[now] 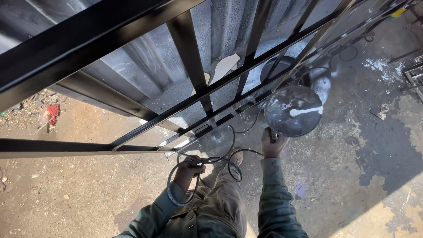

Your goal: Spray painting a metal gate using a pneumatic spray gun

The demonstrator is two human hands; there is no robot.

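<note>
Gripping spray gun [292, 111] handle, right hand [272, 144] fingers closed below cup; left hand [188, 169] fingers clutching coiled hose [207, 162].

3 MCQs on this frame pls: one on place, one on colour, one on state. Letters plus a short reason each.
1. Where is the spray gun's round cup?
A. Above the right hand
B. On the ground by the red scrap
C. In the left hand

2. What colour is the metal gate frame?
A. White
B. Glossy black
C. Yellow

3. How does the hose lie?
A. Stretched straight
B. Looped in coils at the left hand
C. Wound around a gate bar

Answers:
1 A: the right hand grips the gun just under the cup.
2 B: the bars shine black.
3 B: the left hand clutches several dark loops.
</note>
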